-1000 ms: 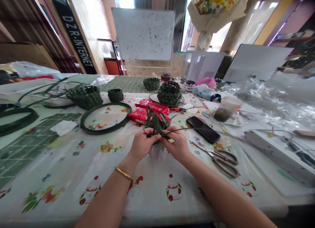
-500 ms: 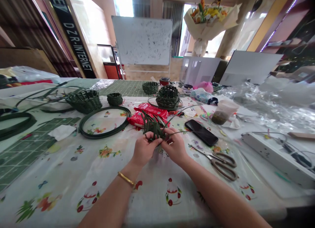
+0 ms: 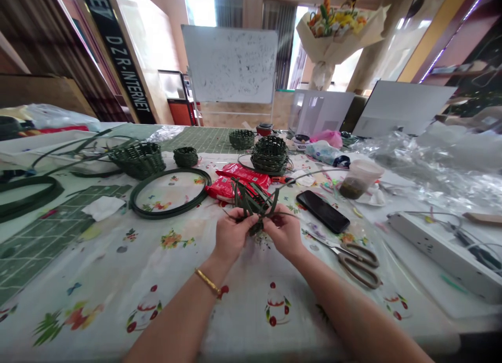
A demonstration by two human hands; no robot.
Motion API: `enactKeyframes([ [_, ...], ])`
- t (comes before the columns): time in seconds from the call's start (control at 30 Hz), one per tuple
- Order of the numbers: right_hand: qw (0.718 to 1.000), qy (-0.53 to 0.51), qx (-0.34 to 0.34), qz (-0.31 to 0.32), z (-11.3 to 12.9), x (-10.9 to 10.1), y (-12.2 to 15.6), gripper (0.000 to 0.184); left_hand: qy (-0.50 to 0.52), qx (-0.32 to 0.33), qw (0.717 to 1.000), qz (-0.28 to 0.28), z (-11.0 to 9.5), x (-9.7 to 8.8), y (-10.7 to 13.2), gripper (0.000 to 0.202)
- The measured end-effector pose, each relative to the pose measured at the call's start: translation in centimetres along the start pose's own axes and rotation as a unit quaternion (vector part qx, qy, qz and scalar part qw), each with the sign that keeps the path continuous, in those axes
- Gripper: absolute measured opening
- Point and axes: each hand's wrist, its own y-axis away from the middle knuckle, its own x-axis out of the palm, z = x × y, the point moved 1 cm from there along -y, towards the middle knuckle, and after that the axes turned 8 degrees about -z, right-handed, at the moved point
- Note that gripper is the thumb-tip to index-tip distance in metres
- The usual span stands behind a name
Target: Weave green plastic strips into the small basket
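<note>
Green strips (image 3: 254, 200) fan upward between left hand (image 3: 232, 235) and right hand (image 3: 283, 231).

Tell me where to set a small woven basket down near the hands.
Bare tablecloth lies left of the left hand, below the green hoop. Another patch lies between the forearms, by the table edge. Crowded: beyond the hands, red packets and a woven basket; right of the right hand, the phone and scissors.
</note>
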Motion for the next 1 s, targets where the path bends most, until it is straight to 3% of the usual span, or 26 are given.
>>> enactKeyframes([
  [0.17,0.994,-0.060,0.087,-0.008,-0.5,-0.7,-0.9,0.030,-0.012,0.002,1.000,0.007,-0.3,-0.4,0.1,0.024],
  [0.3,0.987,-0.103,0.122,-0.027,-0.9,-1.9,-1.8,0.031,-0.033,0.029,0.999,0.019,-0.3,-0.8,0.0,0.021],
  [0.43,0.994,-0.092,0.035,0.048,-0.6,-2.2,-1.4,0.018,-0.053,0.026,0.998,0.016,-0.3,-0.8,-0.1,0.021],
  [0.53,0.993,0.017,-0.057,0.104,-0.4,-1.9,-0.7,0.021,-0.066,0.015,0.997,0.029,-0.3,-0.7,-0.1,0.021],
  [0.67,0.972,0.144,-0.160,0.098,-0.3,-1.7,-0.4,0.010,-0.077,0.016,0.995,0.065,-0.4,-0.9,-0.2,0.023],
  [0.83,0.961,0.162,-0.209,0.083,-0.1,-1.5,-0.4,0.004,-0.091,0.011,0.992,0.088,-0.3,-1.1,-0.3,0.025],
  [0.9,0.969,0.144,-0.192,0.066,-0.1,-1.2,-0.3,0.003,-0.060,0.008,0.995,0.075,-0.1,-0.9,-0.3,0.024],
  [1.0,0.995,0.066,-0.069,0.013,-0.5,-0.5,-0.1,0.004,0.002,0.007,0.999,0.044,0.2,-0.4,-0.2,0.023],
])
